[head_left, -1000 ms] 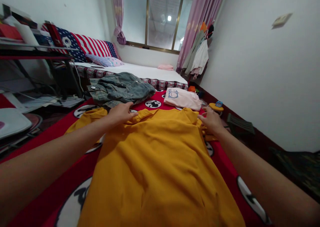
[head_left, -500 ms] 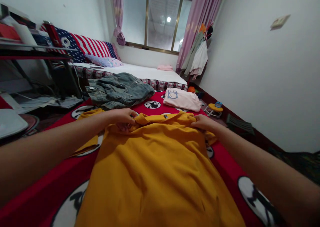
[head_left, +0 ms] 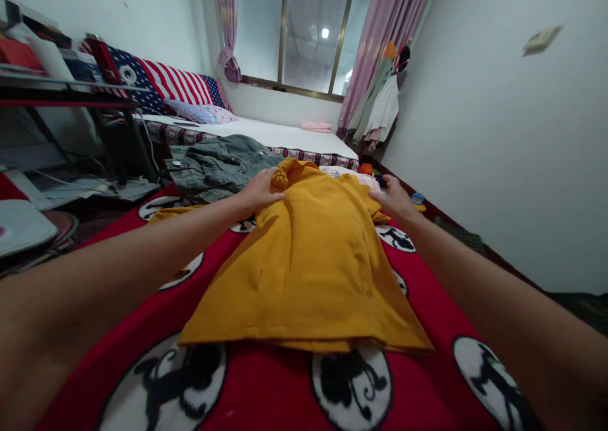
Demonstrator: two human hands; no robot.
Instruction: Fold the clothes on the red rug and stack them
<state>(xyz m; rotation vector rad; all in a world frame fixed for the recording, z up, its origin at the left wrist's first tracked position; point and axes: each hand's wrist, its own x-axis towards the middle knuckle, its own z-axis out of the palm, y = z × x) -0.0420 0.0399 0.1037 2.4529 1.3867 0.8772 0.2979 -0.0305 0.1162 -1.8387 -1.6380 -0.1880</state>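
Note:
A yellow shirt [head_left: 323,254] lies spread with its hem toward me and its collar end away. My left hand [head_left: 260,192] is closed on the cloth at its far left shoulder, where the fabric bunches up. At the far right shoulder is my right hand [head_left: 393,195], with thumb and fingers apart and the thumb by the cloth's edge. A yellow sleeve [head_left: 173,213] shows beyond my left forearm. Beyond the shirt, a light pink folded garment [head_left: 365,180] is partly covered, and a denim jacket [head_left: 218,165] lies to its left.
Under the clothes is a red blanket [head_left: 266,387] with round black-and-white figures. A bed [head_left: 280,133] stands under the window. At left are a cluttered desk [head_left: 71,92] and a pale seat [head_left: 23,227]. Clothes [head_left: 382,108] hang by the curtain at right.
The yellow shirt has moved away from me, bringing its hem into view and covering part of the pink garment. Both hands moved forward, and my right hand's fingers have spread.

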